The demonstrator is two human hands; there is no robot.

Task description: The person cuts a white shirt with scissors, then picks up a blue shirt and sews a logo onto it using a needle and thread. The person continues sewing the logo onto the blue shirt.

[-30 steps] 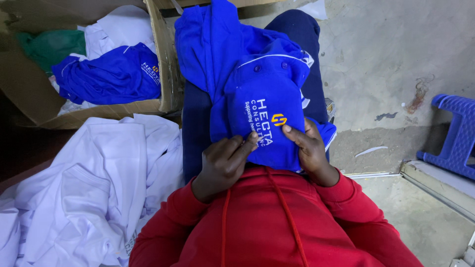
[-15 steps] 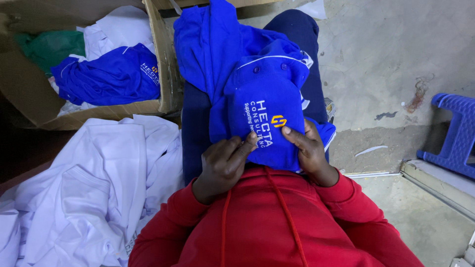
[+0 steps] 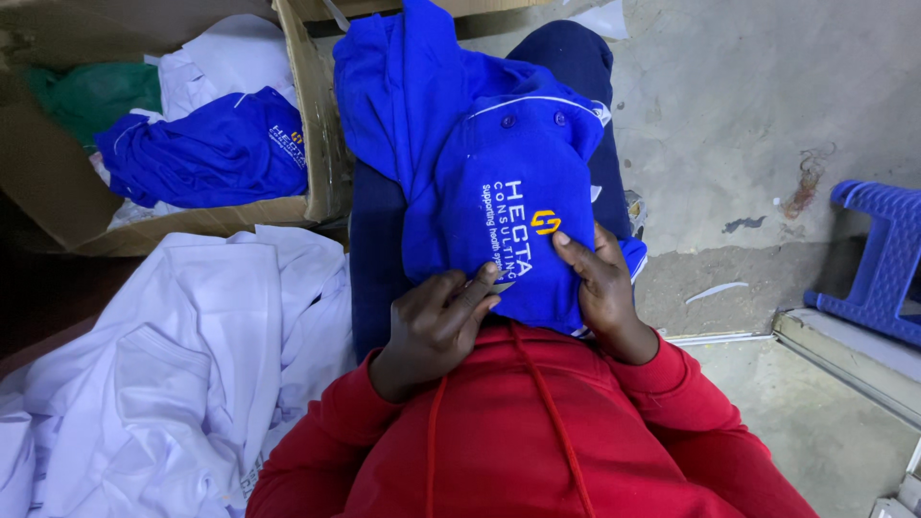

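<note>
A blue polo shirt point(image 3: 499, 173) with white piping and a stitched white and orange chest logo lies across my lap, over dark blue trousers. My left hand point(image 3: 436, 321) pinches the shirt's lower edge beside the logo, with something small and pale between the fingertips that I cannot make out. My right hand point(image 3: 600, 283) grips the cloth on the other side of the logo, thumb on top. Both red sleeves fill the bottom of the view.
An open cardboard box point(image 3: 312, 144) at upper left holds another blue shirt point(image 3: 206, 149), white cloth and a green bag. A heap of white shirts point(image 3: 163, 364) lies at lower left. A blue plastic stool point(image 3: 878, 259) stands on the concrete floor at right.
None beyond a slight shift of the fingers on the shirt; both hands stay at the logo.
</note>
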